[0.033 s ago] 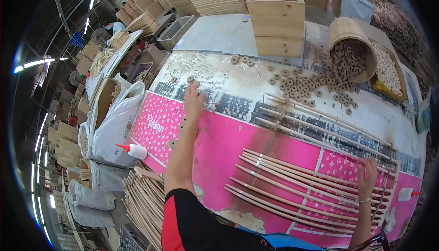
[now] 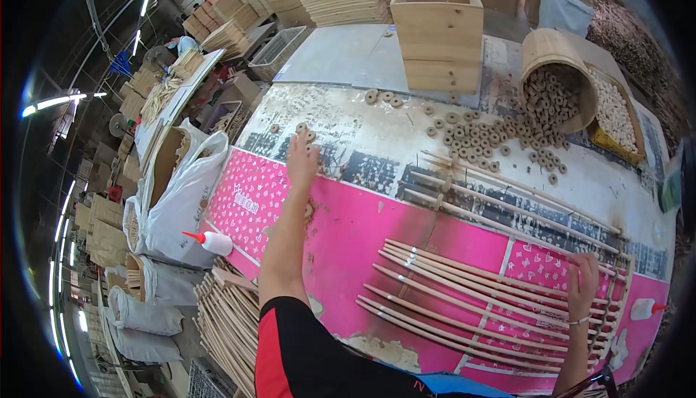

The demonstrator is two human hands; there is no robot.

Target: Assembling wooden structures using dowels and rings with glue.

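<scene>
My left hand (image 2: 301,160) reaches across the table with its fingers closed at a small brown wooden ring (image 2: 310,137). A second ring (image 2: 301,128) lies just beyond the fingertips. My right hand (image 2: 582,285) is at the right, its fingers bent around a thin wooden rod (image 2: 500,230) near the rod's right end. Below that rod, a rack of long, slightly bowed rods (image 2: 464,291) lies on the pink sheet, joined to a crosspiece (image 2: 622,304) at the right. More loose rods (image 2: 518,184) lie behind it. Exact finger contact is hard to see.
A tipped wooden bucket (image 2: 558,54) spills brown rings (image 2: 475,137) at the back right. Next to it stands a bin of pale pieces (image 2: 616,112). A tall wooden box (image 2: 438,43) stands at the back. Glue bottles (image 2: 217,243) (image 2: 642,309) sit left and right.
My left hand has shifted slightly left and down, and a second ring now shows at its fingertips. My right hand and the rods have stayed in place.
</scene>
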